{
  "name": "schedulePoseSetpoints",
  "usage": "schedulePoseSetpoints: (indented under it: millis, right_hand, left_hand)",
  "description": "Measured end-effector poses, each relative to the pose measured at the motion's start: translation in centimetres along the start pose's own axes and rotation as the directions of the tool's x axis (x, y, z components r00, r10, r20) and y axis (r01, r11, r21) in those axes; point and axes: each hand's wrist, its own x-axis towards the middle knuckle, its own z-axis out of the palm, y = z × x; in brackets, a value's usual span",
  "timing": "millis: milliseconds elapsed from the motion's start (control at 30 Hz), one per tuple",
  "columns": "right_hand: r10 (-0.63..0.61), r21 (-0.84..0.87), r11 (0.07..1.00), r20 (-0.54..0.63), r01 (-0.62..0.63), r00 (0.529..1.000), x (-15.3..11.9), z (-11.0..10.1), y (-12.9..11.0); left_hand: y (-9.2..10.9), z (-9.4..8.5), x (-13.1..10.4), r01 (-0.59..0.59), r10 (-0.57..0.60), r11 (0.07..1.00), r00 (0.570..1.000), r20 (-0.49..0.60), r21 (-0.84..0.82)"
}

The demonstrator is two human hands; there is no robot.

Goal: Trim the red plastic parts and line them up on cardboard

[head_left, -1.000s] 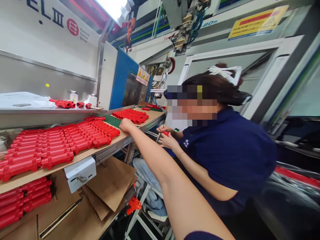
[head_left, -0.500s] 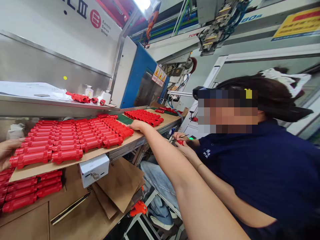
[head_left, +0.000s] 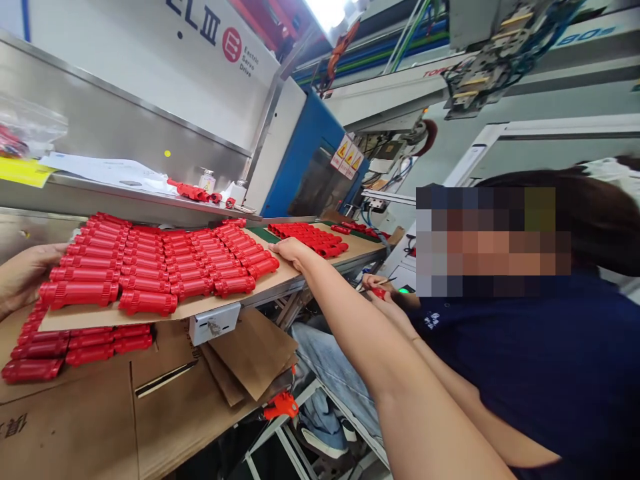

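A cardboard sheet (head_left: 70,322) carries close rows of red ribbed plastic tubular parts (head_left: 147,302). At its left end, my left hand (head_left: 35,270) grips the edge, with its fingertips partly hidden behind the parts. My right arm stretches across to the far right end, where my right hand (head_left: 287,252) is closed on the sheet's edge beside the last row. Under the sheet's left part, more red parts (head_left: 90,353) lie in rows on a lower cardboard surface.
Further along the bench lies another batch of red parts (head_left: 310,239). A steel shelf (head_left: 165,200) holds papers and small bottles. A white metal box (head_left: 214,323) juts from the bench front. To the right sits a co-worker (head_left: 505,353), hands on a small red part.
The view has swung left, so the bench and machine appear further right. Both my hands remain on the loaded cardboard sheet, whose left end shows slightly higher in the picture.
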Motion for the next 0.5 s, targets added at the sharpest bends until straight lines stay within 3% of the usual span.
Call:
schedulePoseSetpoints:
  millis: [267,500]
  right_hand:
    - [0.025,0.014,1.000,0.122,-0.026,0.992,-4.2,3.7,-4.3]
    - [-0.015,-0.004,1.000,0.229,0.016,0.973,-8.0,9.1,-8.6]
  left_hand:
    - [2.0,-5.0,-3.9,-0.032,0.030,0.999,0.996,-0.088,-0.016]
    - [3.6,-12.1,-6.6,-0.053,0.059,0.998,0.971,-0.233,0.033]
